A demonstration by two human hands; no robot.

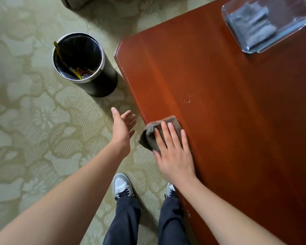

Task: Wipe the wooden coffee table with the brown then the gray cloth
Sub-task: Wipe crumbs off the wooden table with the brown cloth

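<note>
Though clear, dish [288,31] with gray cloth [251,23]

The left hand [122,127] reaches forward, fingers loosely extended, palm turned inward. The right hand [173,151] lies palm down, fingers straight and slightly spread

Black cylindrical waste bin [102,82], chrome rim, dark liner, stands upright on the patterned beige carpet [25,121] ahead and to the left of the left hand [122,128] — yellow-and-black wrappers [81,73] lie inside. Clear rectangular dish [232,28] sits far ahead and to the right of the right hand [175,156], well apart from it. Scatter of pale specks [187,99] lies just ahead of the right hand; grey-and-white sneakers [121,185] and dark trousers [124,223] are behind both hands.
</note>
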